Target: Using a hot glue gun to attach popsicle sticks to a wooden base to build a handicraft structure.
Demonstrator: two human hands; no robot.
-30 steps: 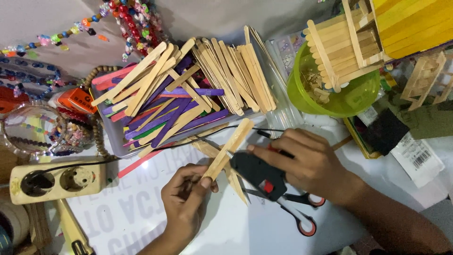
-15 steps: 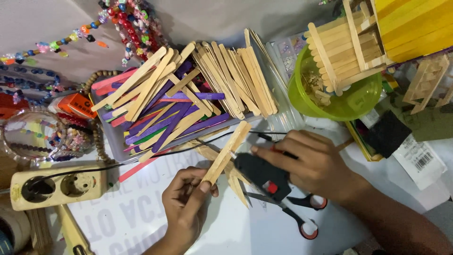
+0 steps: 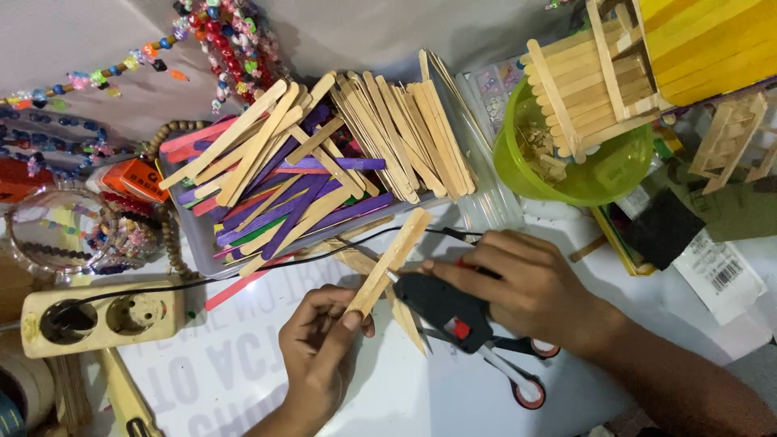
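Note:
My left hand [image 3: 320,344] pinches the lower end of a plain wooden craft stick [image 3: 390,259], which slants up to the right above the white table. My right hand [image 3: 522,287] grips a black hot glue gun [image 3: 443,306] whose nozzle points left and touches the stick near its middle. More plain sticks [image 3: 405,311] lie on the table under the held one. A black cable [image 3: 243,271] runs left from the glue gun toward a beige socket strip [image 3: 101,316].
A grey tray [image 3: 198,239] holds plain, purple and pink craft sticks. A green bowl [image 3: 566,182] and a stick-built model [image 3: 599,69] stand at the upper right. Red-handled scissors [image 3: 518,376] lie under my right wrist. Bead strings [image 3: 227,32] and a glass bead dish [image 3: 57,231] sit left.
The held stick and the glue gun have stayed almost in place. The gun's nozzle has shifted slightly along the stick.

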